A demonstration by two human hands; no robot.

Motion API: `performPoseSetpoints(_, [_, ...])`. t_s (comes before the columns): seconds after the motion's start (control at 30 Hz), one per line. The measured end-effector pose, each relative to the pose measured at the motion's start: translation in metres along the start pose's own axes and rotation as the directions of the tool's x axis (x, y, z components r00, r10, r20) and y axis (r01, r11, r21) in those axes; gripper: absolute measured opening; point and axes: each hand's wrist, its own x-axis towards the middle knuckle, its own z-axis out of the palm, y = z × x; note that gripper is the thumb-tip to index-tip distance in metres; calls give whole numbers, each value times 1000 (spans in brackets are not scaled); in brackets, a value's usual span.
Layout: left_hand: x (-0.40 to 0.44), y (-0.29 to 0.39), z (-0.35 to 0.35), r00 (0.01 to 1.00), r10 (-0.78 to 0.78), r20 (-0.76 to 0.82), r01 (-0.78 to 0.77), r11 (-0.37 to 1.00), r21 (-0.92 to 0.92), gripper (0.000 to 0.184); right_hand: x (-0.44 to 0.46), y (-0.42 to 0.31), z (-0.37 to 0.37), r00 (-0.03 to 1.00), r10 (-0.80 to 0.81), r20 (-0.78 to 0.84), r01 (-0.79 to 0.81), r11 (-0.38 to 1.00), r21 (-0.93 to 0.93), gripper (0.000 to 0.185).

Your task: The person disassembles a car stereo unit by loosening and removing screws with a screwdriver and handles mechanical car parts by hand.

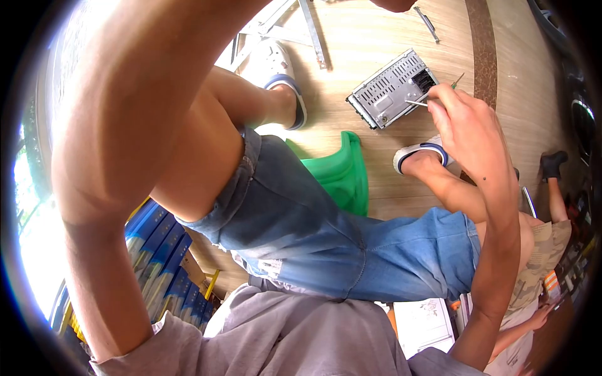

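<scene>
A car stereo (392,88), a silver slotted metal box with a black connector area at one corner, lies on the floor. My right hand (463,119) is closed beside it, fingers pinched round a thin metal rod (416,103) like a screwdriver shaft; its tip overlaps the stereo's casing, and whether it touches I cannot tell. Just past my knuckles shows a green piece with a pointed metal end (458,81); whether I hold it is unclear. My left arm crosses the upper left, and only a sliver of my left hand (394,5) shows at the top edge, its fingers hidden.
Beneath me is a green plastic stool (342,172). A metal bar (427,24) lies beyond the stereo, and metal legs (312,31) stand near one shoe. Blue packages (157,250) line the left. At right, another person's hand (539,316) holds a phone-like object.
</scene>
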Motion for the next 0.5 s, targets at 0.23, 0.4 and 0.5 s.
performPoseSetpoints(0.23, [21,4,-14,997,-48,52,48,999,3,36,1,4,6,993,-82,-82,86,995,41,54])
performPoseSetpoints(0.4, [41,9,-26,988,-111,105,110,994,13,36,2,6,5,991,-94,-95,99,994,51,55])
performPoseSetpoints(0.5, [55,14,-26,973,-173,152,162,983,86,36,2,5,5,990,-100,-98,106,993,55,55])
